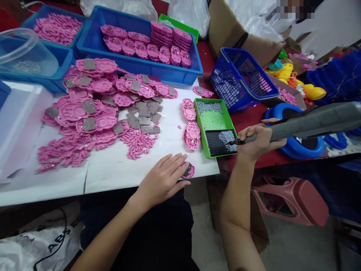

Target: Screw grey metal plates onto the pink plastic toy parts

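- Your left hand (165, 175) lies open and flat, fingers extended, over a small pink moulded-plastic shell with a dark insert (191, 170), just nearer you than the bright-green rectangular plastic tray (208, 150); how firmly it presses, you cannot tell.
- Your right hand (255, 141) is closed around a long dark-grey power driver (316, 120), its tip over the silver screws (227, 137) on the black perforated plate (211, 145) inside the tray.
- Immediately left of the tray, two pink plastic units with shiny metal spots (191, 135) (188, 109) sit in a column.
- Beyond the tray to the left, a long blue plastic bin (141, 66) holds rows of similar pink units, which look done.
- Much seems left: well left of the tray lie a heap of pink shells bearing grey plates (90, 107), loose grey plates (145, 113) and tiny pink pieces (137, 143).
- White sheeting (169, 146) covers the work surface around the tray's left; red covering (242, 116) shows to its right.
- Past the tray's right stand a blue lattice basket (229, 79) and, lower down, a dusky-red plastic stool (314, 203).
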### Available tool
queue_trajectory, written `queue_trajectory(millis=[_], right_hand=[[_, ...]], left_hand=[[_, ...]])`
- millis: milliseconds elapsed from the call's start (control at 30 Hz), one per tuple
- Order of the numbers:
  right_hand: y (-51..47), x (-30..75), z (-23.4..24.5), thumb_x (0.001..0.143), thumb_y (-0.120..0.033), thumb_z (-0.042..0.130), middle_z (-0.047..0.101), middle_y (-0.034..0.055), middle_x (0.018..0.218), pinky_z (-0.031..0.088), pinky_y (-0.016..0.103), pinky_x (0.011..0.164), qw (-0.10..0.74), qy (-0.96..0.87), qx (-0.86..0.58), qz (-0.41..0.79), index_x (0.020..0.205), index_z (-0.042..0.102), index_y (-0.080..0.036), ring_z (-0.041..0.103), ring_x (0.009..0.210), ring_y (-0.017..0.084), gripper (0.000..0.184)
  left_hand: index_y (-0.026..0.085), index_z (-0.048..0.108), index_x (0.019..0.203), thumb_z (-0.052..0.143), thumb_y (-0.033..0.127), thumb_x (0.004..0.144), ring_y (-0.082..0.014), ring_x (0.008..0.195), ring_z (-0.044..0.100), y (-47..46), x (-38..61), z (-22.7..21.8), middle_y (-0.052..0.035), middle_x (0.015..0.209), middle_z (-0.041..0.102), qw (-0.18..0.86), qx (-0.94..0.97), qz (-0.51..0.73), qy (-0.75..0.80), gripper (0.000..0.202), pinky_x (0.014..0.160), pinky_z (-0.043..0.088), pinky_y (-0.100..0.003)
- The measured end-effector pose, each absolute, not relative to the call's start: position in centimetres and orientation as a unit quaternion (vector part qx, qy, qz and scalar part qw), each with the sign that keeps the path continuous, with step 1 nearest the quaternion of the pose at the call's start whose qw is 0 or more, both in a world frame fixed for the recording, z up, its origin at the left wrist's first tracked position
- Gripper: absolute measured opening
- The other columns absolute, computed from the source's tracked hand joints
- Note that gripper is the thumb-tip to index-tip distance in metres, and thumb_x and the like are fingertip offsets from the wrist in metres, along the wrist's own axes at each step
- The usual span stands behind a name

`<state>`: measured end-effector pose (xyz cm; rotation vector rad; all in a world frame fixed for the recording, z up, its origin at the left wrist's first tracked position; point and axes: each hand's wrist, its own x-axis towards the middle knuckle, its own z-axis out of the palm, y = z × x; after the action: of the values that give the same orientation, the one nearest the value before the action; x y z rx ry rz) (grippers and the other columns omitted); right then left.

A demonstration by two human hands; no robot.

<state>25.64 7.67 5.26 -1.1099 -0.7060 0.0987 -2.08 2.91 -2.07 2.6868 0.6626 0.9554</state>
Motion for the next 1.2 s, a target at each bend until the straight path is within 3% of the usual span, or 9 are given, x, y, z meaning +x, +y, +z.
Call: queue_trajectory(millis=[133, 300, 433, 667, 800, 933, 1067, 1200], right_hand=[[7.7, 25.7, 5.1, 0.06, -0.023, 0.053, 0.045, -0.0137, 0.044, 0.03, 0.023, 0.034, 0.791, -0.332, -0.512, 0.042, 0.093, 0.039, -0.026, 0.036, 0.032, 0.011, 0.036], [7.7, 25.8, 5.2, 0.062, -0.022, 0.05, 0.043, -0.0128, 0.045, 0.031, 0.022, 0.034, 0.796, -0.33, -0.506, 0.04, 0.094, 0.038, -0.026, 0.036, 0.032, 0.01, 0.034], [7.7, 25.8, 5.2, 0.062, -0.021, 0.049, 0.042, -0.0128, 0.044, 0.03, 0.022, 0.034, 0.799, -0.325, -0.504, 0.044, 0.095, 0.04, -0.025, 0.035, 0.032, 0.01, 0.034], [7.8, 25.2, 6.2, 0.06, -0.022, 0.048, 0.041, -0.0114, 0.042, 0.025, 0.021, 0.032, 0.811, -0.319, -0.488, 0.057, 0.086, 0.045, -0.025, 0.034, 0.03, 0.01, 0.027], [6.1, 22.4, 7.7, 0.06, -0.031, 0.046, 0.035, -0.0109, 0.04, 0.024, 0.024, 0.028, 0.809, -0.335, -0.468, 0.124, 0.085, 0.051, -0.023, 0.028, 0.026, 0.01, 0.027], [2.8, 18.7, 9.1, 0.059, -0.022, 0.051, 0.043, -0.0104, 0.045, 0.033, 0.025, 0.031, 0.781, -0.434, -0.382, 0.235, 0.088, 0.061, -0.023, 0.03, 0.027, 0.009, 0.031], [0.9, 17.0, 9.5, 0.068, -0.016, 0.051, 0.053, -0.008, 0.053, 0.042, 0.029, 0.035, 0.727, -0.517, -0.317, 0.322, 0.101, 0.071, -0.026, 0.04, 0.031, 0.011, 0.04], [0.7, 16.8, 9.4, 0.073, -0.017, 0.053, 0.052, -0.0079, 0.054, 0.041, 0.026, 0.035, 0.715, -0.524, -0.299, 0.354, 0.103, 0.071, -0.024, 0.04, 0.032, 0.009, 0.035]], left_hand=[[0.009, 0.064, 0.125, 0.06, 0.038, 0.104, -0.03, 0.116, 0.068, 2.7, -1.8, -1.7, -0.0151, 0.12, 0.074, 0.087, 0.901, 0.354, 0.234, 0.036, 0.099, 0.055, -0.044], [0.013, 0.066, 0.117, 0.058, 0.036, 0.106, -0.0269, 0.103, 0.069, 2.6, -1.4, -1.3, -0.0107, 0.108, 0.076, 0.075, 0.91, 0.321, 0.252, 0.027, 0.089, 0.05, -0.044], [0.014, 0.066, 0.116, 0.054, 0.021, 0.106, -0.024, 0.107, 0.069, 2.6, -1.5, -1.7, -0.0095, 0.11, 0.076, 0.082, 0.916, 0.308, 0.243, 0.018, 0.091, 0.046, -0.042], [0.014, 0.066, 0.124, 0.053, 0.004, 0.099, -0.0287, 0.127, 0.064, 2.4, -2.0, -2.1, -0.0111, 0.123, 0.075, 0.118, 0.9, 0.341, 0.245, 0.03, 0.106, 0.045, -0.049], [0.017, 0.069, 0.121, 0.06, 0.015, 0.102, -0.0237, 0.112, 0.068, 1.9, -0.1, -1.7, -0.0095, 0.116, 0.076, 0.227, 0.825, 0.435, 0.281, 0.02, 0.096, 0.054, -0.042], [0.016, 0.069, 0.124, 0.064, 0.029, 0.103, -0.0223, 0.104, 0.068, 1.5, 2.0, -1.3, -0.0128, 0.115, 0.074, 0.291, 0.767, 0.483, 0.307, 0.025, 0.092, 0.057, -0.041], [0.016, 0.074, 0.111, 0.065, 0.03, 0.102, -0.0193, 0.093, 0.069, 1.5, 2.5, -1.1, -0.0095, 0.102, 0.077, 0.324, 0.736, 0.514, 0.299, 0.018, 0.084, 0.056, -0.036], [0.018, 0.076, 0.099, 0.064, 0.03, 0.103, -0.0174, 0.085, 0.07, 1.4, 2.1, -1.0, -0.006, 0.091, 0.079, 0.351, 0.727, 0.518, 0.283, 0.017, 0.08, 0.054, -0.035]])
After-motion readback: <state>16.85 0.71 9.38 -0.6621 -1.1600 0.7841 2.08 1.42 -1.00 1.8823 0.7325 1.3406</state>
